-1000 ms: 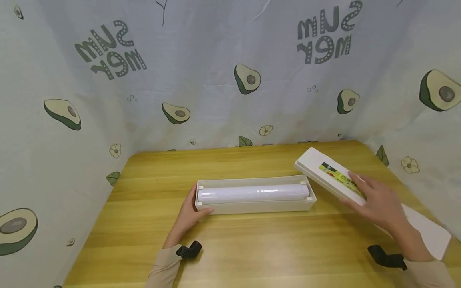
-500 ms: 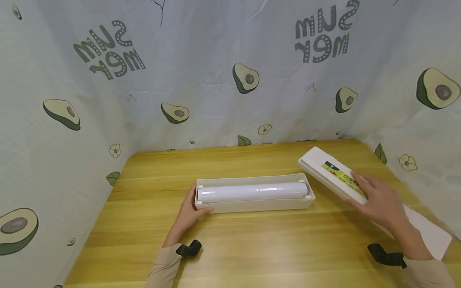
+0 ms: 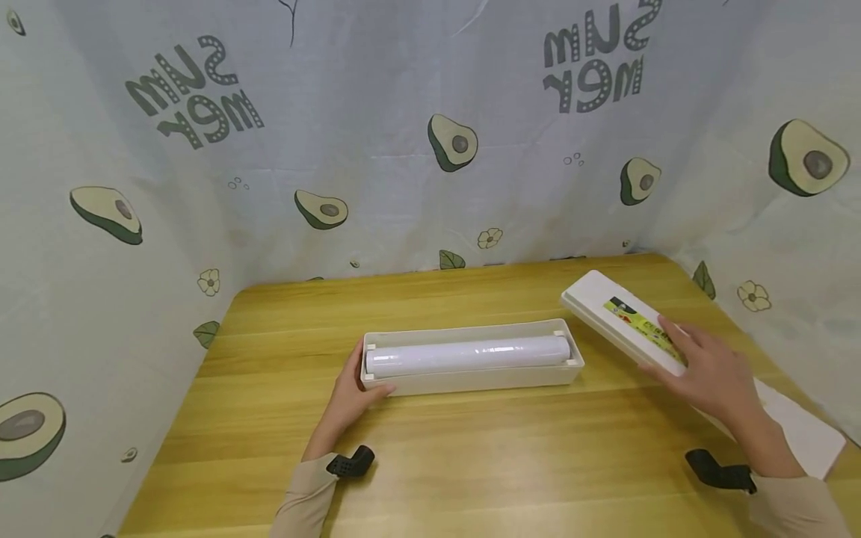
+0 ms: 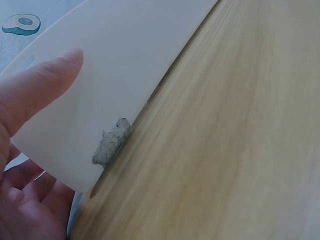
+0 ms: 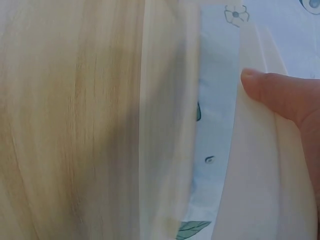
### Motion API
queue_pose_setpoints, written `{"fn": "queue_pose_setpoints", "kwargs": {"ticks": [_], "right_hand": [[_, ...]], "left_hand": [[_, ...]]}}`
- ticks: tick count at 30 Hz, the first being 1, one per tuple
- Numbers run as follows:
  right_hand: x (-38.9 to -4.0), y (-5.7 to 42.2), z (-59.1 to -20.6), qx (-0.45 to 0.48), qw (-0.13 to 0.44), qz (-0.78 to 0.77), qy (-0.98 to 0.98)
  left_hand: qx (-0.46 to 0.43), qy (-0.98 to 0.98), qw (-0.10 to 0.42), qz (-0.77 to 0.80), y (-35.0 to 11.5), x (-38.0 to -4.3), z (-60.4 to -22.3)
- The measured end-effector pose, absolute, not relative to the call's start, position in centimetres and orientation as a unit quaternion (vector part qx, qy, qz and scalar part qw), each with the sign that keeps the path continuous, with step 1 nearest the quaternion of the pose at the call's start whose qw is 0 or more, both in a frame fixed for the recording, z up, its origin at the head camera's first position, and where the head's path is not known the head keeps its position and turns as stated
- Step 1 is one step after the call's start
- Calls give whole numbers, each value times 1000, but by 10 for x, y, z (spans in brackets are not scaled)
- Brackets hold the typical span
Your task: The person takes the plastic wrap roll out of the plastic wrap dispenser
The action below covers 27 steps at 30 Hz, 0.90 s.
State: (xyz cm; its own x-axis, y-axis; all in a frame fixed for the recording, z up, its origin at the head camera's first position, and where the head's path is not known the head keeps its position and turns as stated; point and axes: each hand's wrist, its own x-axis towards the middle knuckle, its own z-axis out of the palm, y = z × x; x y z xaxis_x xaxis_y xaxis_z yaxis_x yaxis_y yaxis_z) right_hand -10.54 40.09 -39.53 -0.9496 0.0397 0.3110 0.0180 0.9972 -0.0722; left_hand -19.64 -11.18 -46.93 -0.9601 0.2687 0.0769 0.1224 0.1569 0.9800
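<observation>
A long white cling film box (image 3: 471,381) sits on the wooden table with its top off, and a shiny wrapped roll of film (image 3: 471,356) lies inside it. My left hand (image 3: 348,396) grips the box's left end, thumb on the front wall and fingers round the end. In the left wrist view, a grey patch (image 4: 112,143) marks the lower edge of the wall. To the right, my right hand (image 3: 714,377) holds the long white lid (image 3: 599,302) across its width, thumb on one side. The lid slants over the table, a yellow-green label (image 3: 635,321) facing up.
The yellow wooden table (image 3: 484,463) stretches around the box. A pale curtain (image 3: 377,149) printed with avocados rises behind the table and along both sides, close to the lid's near end. A black wrist mount (image 3: 720,471) sits on each forearm.
The lid in my right hand has shifted slightly right, away from the box. My left hand keeps its grip on the box, and the head view has moved a little.
</observation>
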Motion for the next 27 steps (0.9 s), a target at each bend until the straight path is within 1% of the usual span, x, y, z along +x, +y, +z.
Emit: {"fn": "queue_pose_setpoints", "kwargs": {"ticks": [14,27], "right_hand": [[-106,404,-396,-49,133,38,-989],[-105,411,-396,-55,140,43,-988]], "left_hand": [[129,765,52,629,-110,-196,-468],[126,767,57,626,-112,-197,-468]]}}
